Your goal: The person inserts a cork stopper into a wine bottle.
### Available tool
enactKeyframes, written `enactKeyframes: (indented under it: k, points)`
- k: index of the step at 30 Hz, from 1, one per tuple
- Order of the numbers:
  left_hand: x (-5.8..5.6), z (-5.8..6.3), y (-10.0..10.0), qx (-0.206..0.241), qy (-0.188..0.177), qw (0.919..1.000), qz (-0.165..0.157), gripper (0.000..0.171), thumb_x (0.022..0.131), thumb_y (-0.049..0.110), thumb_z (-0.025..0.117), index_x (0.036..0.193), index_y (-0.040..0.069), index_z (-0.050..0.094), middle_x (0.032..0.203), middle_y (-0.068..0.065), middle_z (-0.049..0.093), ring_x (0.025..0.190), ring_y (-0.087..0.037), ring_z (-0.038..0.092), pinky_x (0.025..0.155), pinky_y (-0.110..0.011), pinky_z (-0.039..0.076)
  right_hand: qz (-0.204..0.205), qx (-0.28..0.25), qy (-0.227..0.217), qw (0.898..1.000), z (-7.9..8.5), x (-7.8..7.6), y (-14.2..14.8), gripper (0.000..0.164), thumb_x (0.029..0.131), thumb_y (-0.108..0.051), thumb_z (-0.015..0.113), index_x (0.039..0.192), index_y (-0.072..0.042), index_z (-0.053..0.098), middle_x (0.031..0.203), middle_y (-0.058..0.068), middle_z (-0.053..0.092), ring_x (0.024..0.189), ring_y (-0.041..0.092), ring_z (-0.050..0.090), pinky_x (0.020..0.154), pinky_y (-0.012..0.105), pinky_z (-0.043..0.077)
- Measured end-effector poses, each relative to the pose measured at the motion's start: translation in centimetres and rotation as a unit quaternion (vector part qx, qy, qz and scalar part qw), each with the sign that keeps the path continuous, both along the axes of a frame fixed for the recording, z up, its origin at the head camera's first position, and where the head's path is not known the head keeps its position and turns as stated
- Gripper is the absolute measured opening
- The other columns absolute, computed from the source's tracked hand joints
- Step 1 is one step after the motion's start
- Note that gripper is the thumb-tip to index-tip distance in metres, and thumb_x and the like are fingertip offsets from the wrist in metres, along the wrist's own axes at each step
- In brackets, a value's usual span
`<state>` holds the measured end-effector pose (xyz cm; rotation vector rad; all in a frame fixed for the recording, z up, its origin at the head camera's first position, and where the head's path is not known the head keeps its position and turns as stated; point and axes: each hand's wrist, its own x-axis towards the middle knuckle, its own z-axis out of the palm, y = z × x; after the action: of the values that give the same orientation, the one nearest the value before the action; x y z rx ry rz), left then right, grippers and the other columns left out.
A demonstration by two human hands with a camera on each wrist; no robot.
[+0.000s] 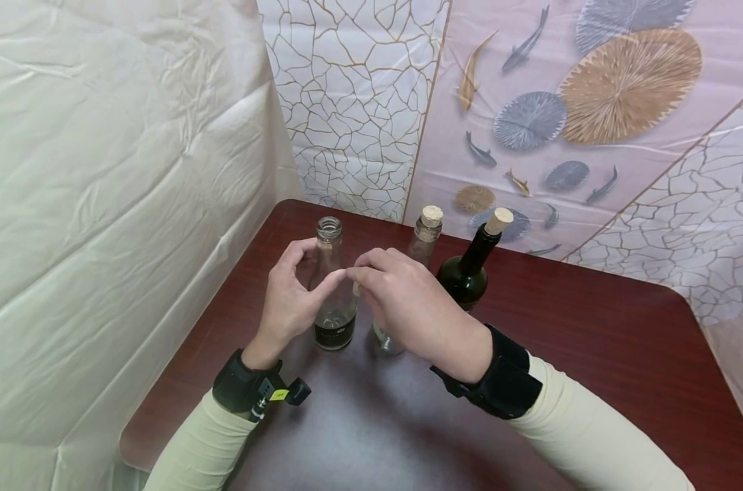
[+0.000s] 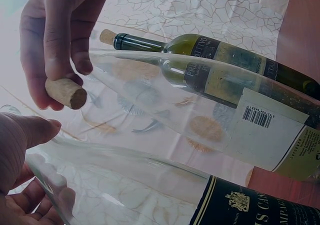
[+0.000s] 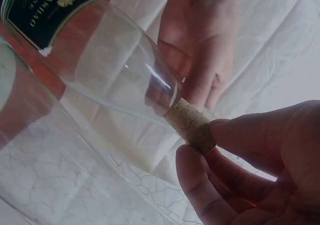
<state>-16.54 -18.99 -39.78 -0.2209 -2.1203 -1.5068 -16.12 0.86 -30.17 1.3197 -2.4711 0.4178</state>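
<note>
My left hand (image 1: 291,293) is curled round the neck of a clear glass bottle (image 1: 334,320) with a dark label, its thumb across the near side. The bottle stands upright, its threaded mouth uncorked. Between thumb and fingers my right hand (image 1: 408,303) pinches a cork (image 2: 66,94), mostly hidden from the head view. In the left wrist view the cork is beside the bottle's neck; in the right wrist view it overlaps the glass near the left fingers. The fingertips of both hands come close together.
Just right of it, partly behind my right hand, stands a second clear bottle (image 1: 421,249) with a cork (image 1: 432,216) in its mouth. Further right is a dark green corked bottle (image 1: 463,281). All stand on a red-brown table (image 1: 592,327) beside patterned wall coverings.
</note>
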Motion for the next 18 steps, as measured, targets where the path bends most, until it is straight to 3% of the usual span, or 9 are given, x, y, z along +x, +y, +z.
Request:
enactKeyframes:
  k: [9,18]
  points:
    - [0.0,0.0,0.0,0.018,-0.002,0.9997,-0.013,0.045,0.085,0.008,0.087,0.123,0.002,0.064,0.119,-0.012,0.064,0.102,-0.016,0.062,0.088,-0.016,0.053,0.002,-0.007,0.022,1.0,1.8,-0.5,-0.3,0.023,0.097,-0.003,0.07,0.119,-0.004,0.077,0.113,0.008,0.073,0.103,0.024,0.068,0.091,0.037,0.06]
    - [0.0,0.0,0.0,0.008,-0.007,0.9999,-0.008,0.046,0.085,0.009,0.087,0.125,0.004,0.064,0.12,-0.011,0.064,0.104,-0.015,0.061,0.09,-0.018,0.053,0.011,-0.008,0.031,0.999,3.7,-1.1,-0.5,0.026,0.098,0.002,0.063,0.121,-0.001,0.075,0.113,0.011,0.072,0.105,0.027,0.069,0.093,0.039,0.059]
